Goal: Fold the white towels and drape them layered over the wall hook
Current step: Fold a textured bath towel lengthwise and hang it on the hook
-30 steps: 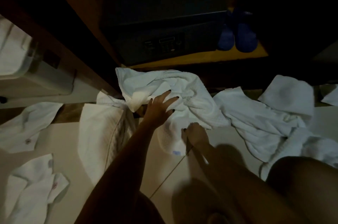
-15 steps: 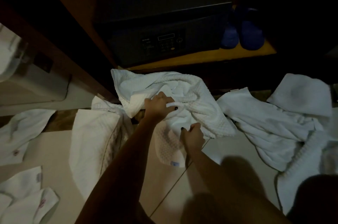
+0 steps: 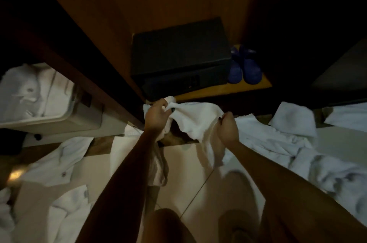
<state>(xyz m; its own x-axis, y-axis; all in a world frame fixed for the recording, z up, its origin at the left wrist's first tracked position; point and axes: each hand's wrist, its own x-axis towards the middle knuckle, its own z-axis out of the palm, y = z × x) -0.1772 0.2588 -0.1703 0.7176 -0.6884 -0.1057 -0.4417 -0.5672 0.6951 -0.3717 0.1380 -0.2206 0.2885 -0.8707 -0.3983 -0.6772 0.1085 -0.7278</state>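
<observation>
Towel [image 3: 195, 121] between both gripping hands

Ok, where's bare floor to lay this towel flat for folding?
Best: the bare tile between the left forearm and right forearm, under the held towel, edged by a flat towel on the left. A smaller bare strip lies beyond the folded towel, above the crumpled heap. Crowded: that heap on the right, scattered towels on the left.

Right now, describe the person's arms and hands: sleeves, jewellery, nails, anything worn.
The left forearm and right forearm are bare: no sleeves, gloves or watch show. The left hand and right hand have dark-painted fingernails. No rings or bracelets are visible, though the light is dim.
</observation>
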